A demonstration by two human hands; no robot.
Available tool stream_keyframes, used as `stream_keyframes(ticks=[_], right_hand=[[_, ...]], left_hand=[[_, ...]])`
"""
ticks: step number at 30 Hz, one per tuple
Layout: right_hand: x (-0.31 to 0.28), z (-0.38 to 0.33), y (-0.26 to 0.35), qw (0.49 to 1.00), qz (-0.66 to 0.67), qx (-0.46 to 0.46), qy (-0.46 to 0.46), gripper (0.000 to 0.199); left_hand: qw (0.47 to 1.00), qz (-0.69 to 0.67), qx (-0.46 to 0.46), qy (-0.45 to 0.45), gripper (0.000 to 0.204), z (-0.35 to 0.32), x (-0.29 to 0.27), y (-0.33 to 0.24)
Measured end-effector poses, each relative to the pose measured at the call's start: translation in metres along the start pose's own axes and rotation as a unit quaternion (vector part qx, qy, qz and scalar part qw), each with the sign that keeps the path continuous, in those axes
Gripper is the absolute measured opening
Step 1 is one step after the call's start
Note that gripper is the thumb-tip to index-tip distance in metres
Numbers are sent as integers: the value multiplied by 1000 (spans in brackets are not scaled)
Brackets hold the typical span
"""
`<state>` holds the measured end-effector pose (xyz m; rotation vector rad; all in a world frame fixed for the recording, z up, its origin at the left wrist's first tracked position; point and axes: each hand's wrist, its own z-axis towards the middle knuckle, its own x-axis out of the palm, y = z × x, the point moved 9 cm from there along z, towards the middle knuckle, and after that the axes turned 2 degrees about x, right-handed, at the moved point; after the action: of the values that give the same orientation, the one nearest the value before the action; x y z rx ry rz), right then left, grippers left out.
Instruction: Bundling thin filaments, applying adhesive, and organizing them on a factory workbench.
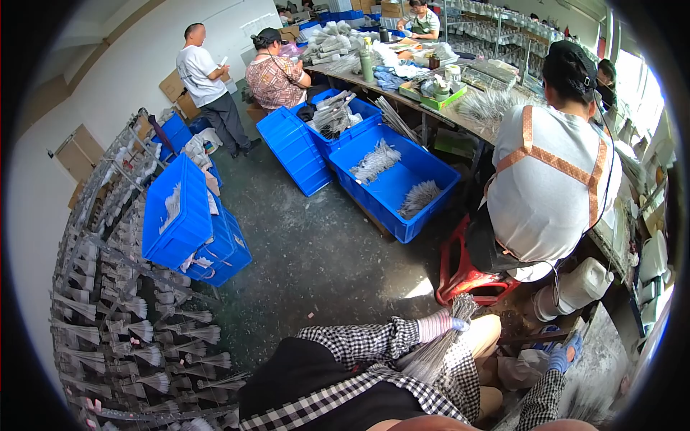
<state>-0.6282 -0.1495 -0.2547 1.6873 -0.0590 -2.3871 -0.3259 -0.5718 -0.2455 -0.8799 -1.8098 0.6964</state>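
My left hand, in a pale glove with a blue tip and a checked sleeve, is shut on a bundle of thin grey wires. The bundle lies across my lap and fans out above the fingers. My right hand, in a blue glove, sits lower right by the bench edge. Its fingers curl round a small flat piece that is hard to make out. The two hands are well apart.
A co-worker in a white top sits on a red stool just ahead, a white jug beside it. Blue crates of wire bundles stand on the floor. A rack of bundles fills the left. More people work at a long bench.
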Motion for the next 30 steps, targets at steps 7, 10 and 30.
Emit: stream_keyframes(ticks=[7,10,30], right_hand=[[7,-3,-9,1000,7,-1,2,74],[5,-7,-9,1000,18,6,2,74],[-9,0,15,1000,2,-1,9,70]], left_hand=[[1000,6,17,7,16,-2,1,0],[1000,13,6,-2,13,-1,-1,2],[1000,20,-1,17,14,-10,4,-2]])
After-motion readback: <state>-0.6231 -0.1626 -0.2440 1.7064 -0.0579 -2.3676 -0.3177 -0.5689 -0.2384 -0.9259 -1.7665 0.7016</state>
